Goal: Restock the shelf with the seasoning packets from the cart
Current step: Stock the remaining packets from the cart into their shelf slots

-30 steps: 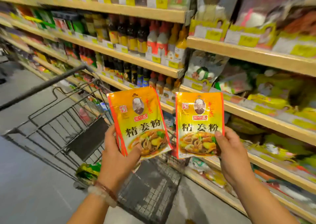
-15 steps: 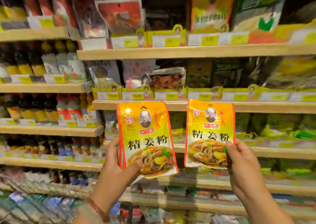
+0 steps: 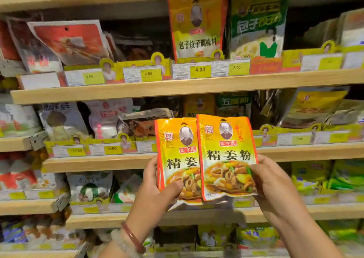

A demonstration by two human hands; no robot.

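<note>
We hold two seasoning packets up in front of the shelf, so neither one is placed yet. This is only our judgement, but the restock seems at the carry-to-shelf step: packets in hand, the putting-in is left. The cart is not in view now, so how many pkts wait there we cannot tell.

The left hand (image 3: 155,192) grips the left packet (image 3: 177,159) at its lower edge, thumb on the front, fingers behind. The right hand (image 3: 273,186) grips the right packet (image 3: 226,155) at its lower right corner, thumb across the printed dish. The right packet overlaps the left one and covers its right part. Both stand upright, faces toward us, at the level of the middle shelf board (image 3: 98,162).

About containers: the shelves carry yellow display trays w/ price tags on the front. In the upper row, an orange-yellow packet of the same brand (image 3: 197,27) stands next to a green packet (image 3: 258,25), above tags 4.00 and 3.00. In the middle row, directly behind our packets, darker packets (image 3: 199,105) stand in a tray; if they are the same product we cannot read. Left of it, white and grey bags (image 3: 63,119) lean in their trays. Which tray is the correct slot we cannot say.
</note>
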